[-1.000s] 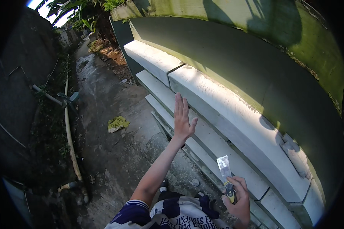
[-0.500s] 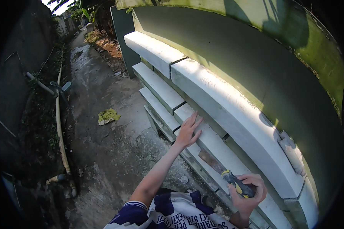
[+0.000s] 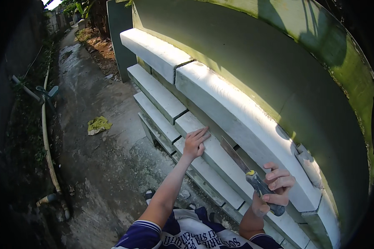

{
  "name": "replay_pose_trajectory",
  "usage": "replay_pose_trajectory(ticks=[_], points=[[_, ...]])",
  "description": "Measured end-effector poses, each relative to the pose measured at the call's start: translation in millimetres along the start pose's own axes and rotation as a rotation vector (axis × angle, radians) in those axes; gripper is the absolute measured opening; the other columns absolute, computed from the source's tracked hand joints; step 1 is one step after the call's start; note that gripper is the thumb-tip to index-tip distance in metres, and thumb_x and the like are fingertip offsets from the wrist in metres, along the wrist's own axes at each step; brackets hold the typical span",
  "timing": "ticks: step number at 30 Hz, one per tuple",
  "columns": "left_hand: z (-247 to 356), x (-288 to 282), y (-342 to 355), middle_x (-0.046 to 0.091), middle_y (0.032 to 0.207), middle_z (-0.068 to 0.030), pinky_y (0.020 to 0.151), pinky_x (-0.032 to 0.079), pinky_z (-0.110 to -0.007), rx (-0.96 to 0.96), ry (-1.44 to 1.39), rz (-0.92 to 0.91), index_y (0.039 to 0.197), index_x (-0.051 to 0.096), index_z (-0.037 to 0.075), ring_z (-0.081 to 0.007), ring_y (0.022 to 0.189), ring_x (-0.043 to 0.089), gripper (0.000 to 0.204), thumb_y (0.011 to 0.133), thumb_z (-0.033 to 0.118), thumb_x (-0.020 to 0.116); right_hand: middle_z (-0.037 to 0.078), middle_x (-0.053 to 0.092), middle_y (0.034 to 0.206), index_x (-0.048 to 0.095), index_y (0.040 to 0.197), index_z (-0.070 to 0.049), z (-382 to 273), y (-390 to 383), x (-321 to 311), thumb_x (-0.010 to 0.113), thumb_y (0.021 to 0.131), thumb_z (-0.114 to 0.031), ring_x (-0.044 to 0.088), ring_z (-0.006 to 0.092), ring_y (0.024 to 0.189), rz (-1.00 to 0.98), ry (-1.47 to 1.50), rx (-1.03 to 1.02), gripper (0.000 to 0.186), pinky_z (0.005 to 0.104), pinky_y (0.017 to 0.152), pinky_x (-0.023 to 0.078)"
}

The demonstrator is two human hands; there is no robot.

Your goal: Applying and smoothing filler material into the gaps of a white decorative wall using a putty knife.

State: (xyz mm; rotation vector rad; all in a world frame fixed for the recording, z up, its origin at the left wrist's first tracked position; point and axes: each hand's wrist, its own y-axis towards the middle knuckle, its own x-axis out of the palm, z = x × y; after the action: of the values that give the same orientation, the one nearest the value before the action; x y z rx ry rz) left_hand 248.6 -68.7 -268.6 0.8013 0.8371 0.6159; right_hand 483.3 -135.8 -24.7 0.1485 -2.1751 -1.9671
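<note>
My right hand (image 3: 275, 187) grips the dark handle, marked with yellow, of a scraper (image 3: 257, 182); some of its fingers are lifted off the handle. The flat, rust-stained blade points up and left, over the lower white ledges. With fingers stretched out, my left hand (image 3: 196, 142) lies on the top of a lower white ledge (image 3: 220, 154), its fingertips near the ledge's back edge. Above that ledge runs a thicker white ledge (image 3: 237, 101), split by a dark gap near its far end.
A curved, green-stained wall (image 3: 253, 54) rises behind the ledges. A grey rolled piece (image 3: 309, 166) rests on the top ledge. Left on the concrete path lie a yellow-green cloth (image 3: 99, 125) and a long pale pipe (image 3: 47, 145).
My left hand has shifted toward the back edge of its ledge. The scraper has been raised and turned so its blade shows more edge-on; right fingers have loosened. The view has moved slightly right.
</note>
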Motion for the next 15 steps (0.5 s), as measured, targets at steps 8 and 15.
replay_pose_trajectory(ticks=[8, 15], points=[[-7, 5, -2, 0.065, 0.138, -0.0072, 0.097, 0.044, -0.035, 0.022, 0.006, 0.038, 0.11, 0.075, 0.016, -0.021, 0.12, 0.065, 0.045, 0.074, 0.022, 0.05, -0.001, 0.042, 0.049, 0.036, 0.079, -0.011, 8, 21, 35, 0.057, 0.103, -0.042, 0.036, 0.0082, 0.032, -0.194, 0.354, 0.123, 0.045, 0.0251, 0.032, 0.038], [-10, 7, 0, 0.066, 0.136, -0.0067, 0.095, 0.045, -0.034, 0.039, 0.029, 0.059, 0.106, 0.076, 0.016, -0.0207, 0.117, 0.066, 0.043, 0.075, 0.026, 0.048, -0.001, 0.042, 0.051, 0.036, 0.08, -0.011, 16, 23, 59, 0.059, 0.104, -0.033, 0.038, 0.0082, 0.036, -0.114, 0.095, 0.023, 0.039, 0.0244, 0.034, 0.038]])
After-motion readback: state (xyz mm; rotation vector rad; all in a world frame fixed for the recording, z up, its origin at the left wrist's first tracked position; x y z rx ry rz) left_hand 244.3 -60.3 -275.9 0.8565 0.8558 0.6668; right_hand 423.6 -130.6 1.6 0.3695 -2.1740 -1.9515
